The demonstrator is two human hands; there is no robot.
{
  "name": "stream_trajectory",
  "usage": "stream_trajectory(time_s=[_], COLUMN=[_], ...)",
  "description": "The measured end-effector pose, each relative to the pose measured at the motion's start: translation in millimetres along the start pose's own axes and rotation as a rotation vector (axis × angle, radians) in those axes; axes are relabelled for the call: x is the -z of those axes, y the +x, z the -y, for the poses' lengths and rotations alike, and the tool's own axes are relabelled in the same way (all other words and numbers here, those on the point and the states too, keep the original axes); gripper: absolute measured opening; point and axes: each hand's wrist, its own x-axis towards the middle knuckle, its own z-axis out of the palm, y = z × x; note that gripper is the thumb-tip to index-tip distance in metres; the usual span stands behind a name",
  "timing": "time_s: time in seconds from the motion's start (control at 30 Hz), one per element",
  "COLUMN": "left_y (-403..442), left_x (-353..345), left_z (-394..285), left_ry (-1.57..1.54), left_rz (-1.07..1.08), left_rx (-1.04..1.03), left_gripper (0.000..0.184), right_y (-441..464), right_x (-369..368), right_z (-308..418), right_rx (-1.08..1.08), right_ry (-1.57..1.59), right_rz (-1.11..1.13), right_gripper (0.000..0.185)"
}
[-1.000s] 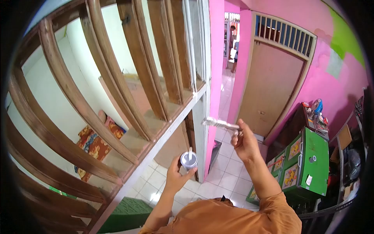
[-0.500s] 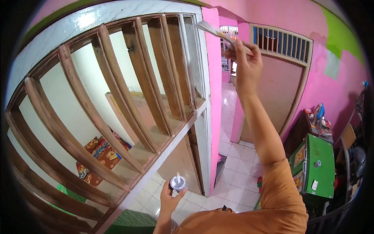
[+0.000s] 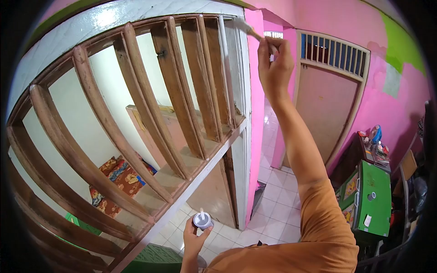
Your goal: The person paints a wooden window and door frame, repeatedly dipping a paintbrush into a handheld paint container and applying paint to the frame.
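High up, my right hand (image 3: pixel 276 59) grips the handle of a paintbrush (image 3: pixel 248 29), whose pale bristles are at the upper part of the white-grey frame post (image 3: pixel 242 68); whether they touch it is hard to tell. Low in the view, my left hand (image 3: pixel 195 236) is wrapped round a small open can (image 3: pixel 202 220) of greyish paint with a light stick standing in it. Brown wooden slats (image 3: pixel 136 77) fill the frame to the left, and the slat nearest the post has a whitish edge.
A pink wall edge (image 3: pixel 256 91) adjoins the post. Behind are a closed door (image 3: pixel 321 109) and tiled floor (image 3: pixel 273 191). A green cabinet (image 3: pixel 375 195) stands at the right beside a cluttered dark cabinet (image 3: pixel 350 157). Patterned bedding (image 3: pixel 123 182) shows through the slats.
My right hand has risen with the brush from mid-height to the top of the post. My left hand and the can have moved lower and left in view; the camera has tilted upward.
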Motion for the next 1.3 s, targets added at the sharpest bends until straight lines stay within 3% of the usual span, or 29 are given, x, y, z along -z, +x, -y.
stream_trajectory(time_s=[0.07, 0.13, 0.3, 0.43, 0.5, 0.77, 0.83, 0.93, 1.0, 1.13, 1.3], left_y=[-1.6, 0.2, 3.3, 2.5, -1.0, -2.0, -2.3, -5.8, -8.3, -13.3, -14.4], left_x=[-0.6, -2.0, -0.6, -4.0, -3.6, 2.8, 0.7, -1.2, 1.0, 7.9, 10.8], left_z=[-3.1, -2.6, 2.7, 2.1, -0.9, 2.9, 1.1, -1.5, -2.3, -5.3, -5.4], left_ry=[-0.006, -0.013, 0.017, -0.005, 0.016, 0.025, 0.022, 0.012, 0.008, -0.003, 0.035], left_rz=[-0.001, -0.005, 0.048, 0.051, 0.044, 0.047, 0.047, 0.057, 0.058, 0.061, 0.052], left_rx=[0.011, 0.016, 0.007, 0.006, 0.015, 0.001, 0.002, 0.013, 0.007, 0.046, 0.039], left_gripper=[0.066, 0.065, 0.065, 0.066, 0.067, 0.066, 0.066, 0.066, 0.066, 0.068, 0.065], right_y=[-3.6, -3.5, 14.8, 6.1, -4.1, 35.0, 31.5, 13.8, -5.1, -29.9, 4.0], right_x=[8.9, 13.0, 0.6, 12.4, 29.1, 11.8, 12.9, 29.2, 48.3, 78.8, 67.4], right_z=[6.0, 10.7, 6.9, 13.6, 22.6, 13.9, 8.4, 12.1, 20.7, 34.1, 35.6], right_rx=[0.059, -0.032, 0.012, 0.092, -0.067, 0.112, 0.05, 0.137, -0.01, -0.073, 0.01], right_ry=[-0.094, -0.046, 0.021, -0.066, -0.161, -0.071, -0.022, -0.157, -0.166, -0.169, -0.132], right_rz=[0.036, 0.003, -0.012, 0.106, 0.241, 0.122, 0.194, 0.291, 0.456, 0.593, 0.433], right_gripper=[0.012, 0.011, 0.012, 0.013, 0.013, 0.012, 0.013, 0.014, 0.015, 0.016, 0.014])
